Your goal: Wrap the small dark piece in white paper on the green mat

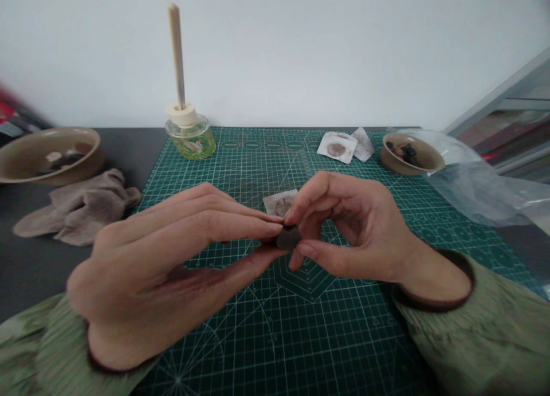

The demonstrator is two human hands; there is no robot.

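Observation:
Between my two hands, above the green cutting mat (pixel 301 338), is a small dark brown lump (pixel 289 238) that looks like clay. My left hand (pixel 167 253) pinches its left side between straight fingers and the thumb. From the other side, my right hand (pixel 361 230) grips the lump with thumb and index finger, its other fingers curled below. The fingertips partly cover the lump, so its full shape is hidden. Just behind it, a small white paper square (pixel 275 202) with a brown stain lies on the mat, partly hidden by my right fingers.
On the left are a tan bowl (pixel 92 155) holding dark pieces and a crumpled brownish cloth (pixel 90 207). A glass reed diffuser bottle (pixel 191 135) with sticks stands at the back. Back right are stained paper squares (pixel 337 146), a smaller bowl (pixel 397 165) and clear plastic (pixel 476 184).

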